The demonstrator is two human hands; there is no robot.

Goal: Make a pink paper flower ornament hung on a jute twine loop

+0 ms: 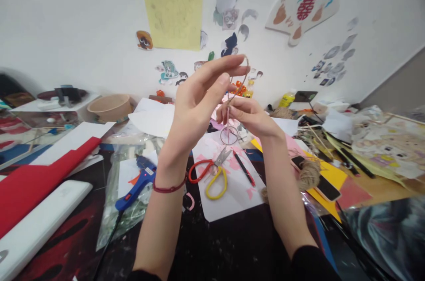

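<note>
My left hand (204, 95) is raised, fingers stretched forward. A loop of thin brown twine (246, 78) passes over its fingertips and is held up by them. Lower and to the right, my right hand (250, 117) pinches the twine's lower end between thumb and fingers. Just beneath those fingers hangs a small round ring (229, 135), with a pinkish strip across it. Below both hands, scissors (217, 170) with one red and one yellow handle lie with blades apart on a white sheet (212, 210). A dark pencil (244, 168) with a red end rests beside them.
A blue glue gun (137, 183) lies on a plastic bag at left, near a long white case (43, 228) and red material (46, 183). On the right are a twine ball (309, 175), a phone (327, 188) and yellow paper. A round basin (110, 107) stands behind.
</note>
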